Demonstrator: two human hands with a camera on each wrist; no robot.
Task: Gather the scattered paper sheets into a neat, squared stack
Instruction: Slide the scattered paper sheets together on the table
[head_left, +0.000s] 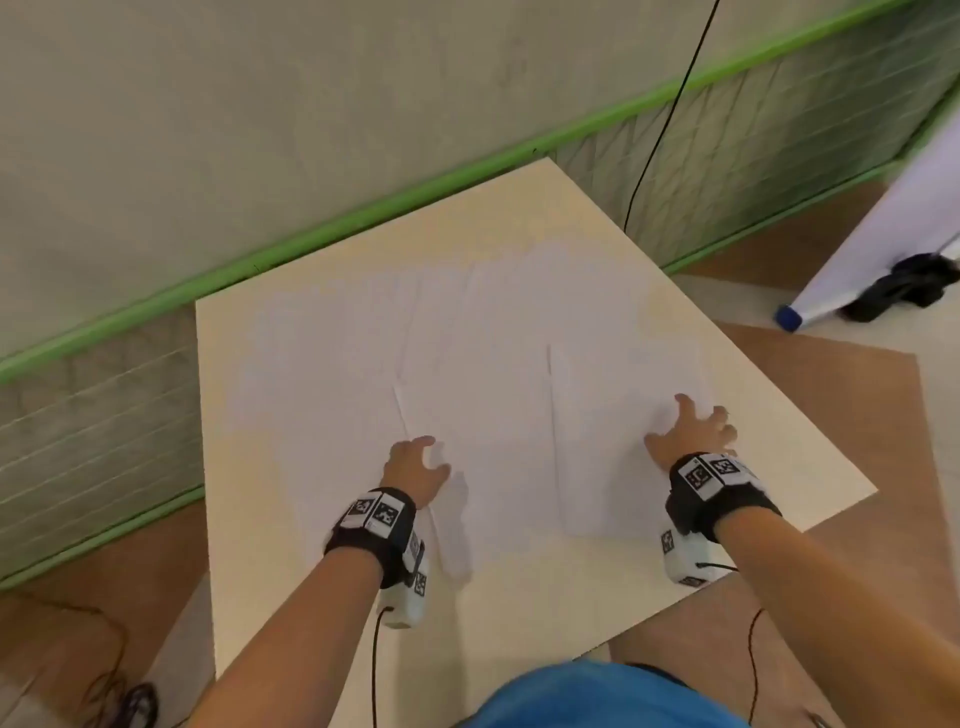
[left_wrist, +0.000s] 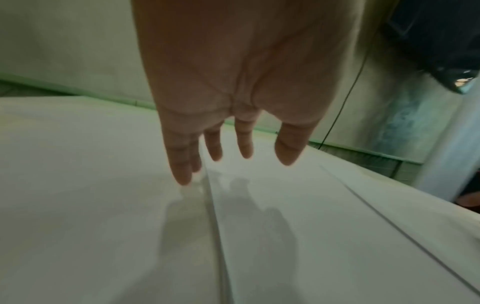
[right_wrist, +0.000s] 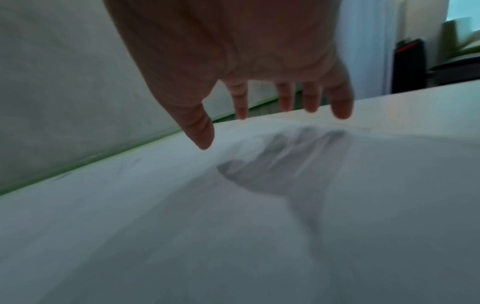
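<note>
Paper sheets (head_left: 467, 364) lie spread flat and overlapping across most of the pale table (head_left: 779, 467), edges askew — nothing stacked yet. Left hand (head_left: 415, 467) hovers over a seam betw. 2 sheets near the front, fingers (left_wrist: 179, 164) straight and slightly apart, holding nothing. Right hand (head_left: 691, 431) sits at the sheets' right edge, fingers (right_wrist: 340, 107) splayed, tips at or just above the paper — probably placed to sweep sheets inward. Beyond: green-trimmed wall (head_left: 363, 208).

Paper sheets (head_left: 483, 374) overlap across the table (head_left: 810, 483) — wall (head_left: 260, 130) behind.
</note>
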